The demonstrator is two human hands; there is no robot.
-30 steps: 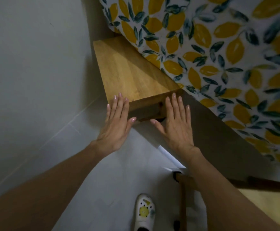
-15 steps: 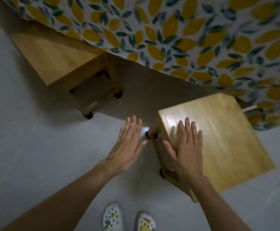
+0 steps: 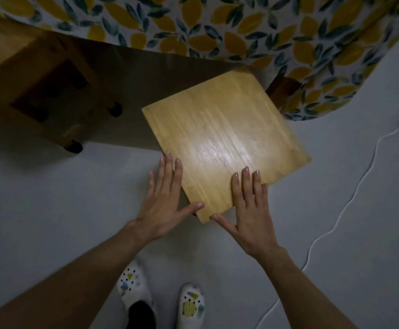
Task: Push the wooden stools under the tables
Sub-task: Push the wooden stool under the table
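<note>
Because the near stool point(image 3: 224, 143) stands mostly out from under the table, with only its far corner at the hem of the lemon-print tablecloth point(image 3: 217, 27), I read this as the start of its push. My left hand point(image 3: 164, 200) lies flat against the seat's left edge, fingers straight and close together, thumb spread toward the near corner. My right hand point(image 3: 250, 210) rests on the seat's near edge, fingers straight and slightly parted, thumb out at that same corner. Neither hand grips anything (flat palms suit a sliding load). The two bracket the near corner, which I judge lets them steer the seat as it goes far and left. A second stool point(image 3: 51, 100) sits at the left, partly under the cloth. A white cable point(image 3: 350, 200) trails over the floor point(image 3: 51, 210) at the right, apart from the stool.
</note>
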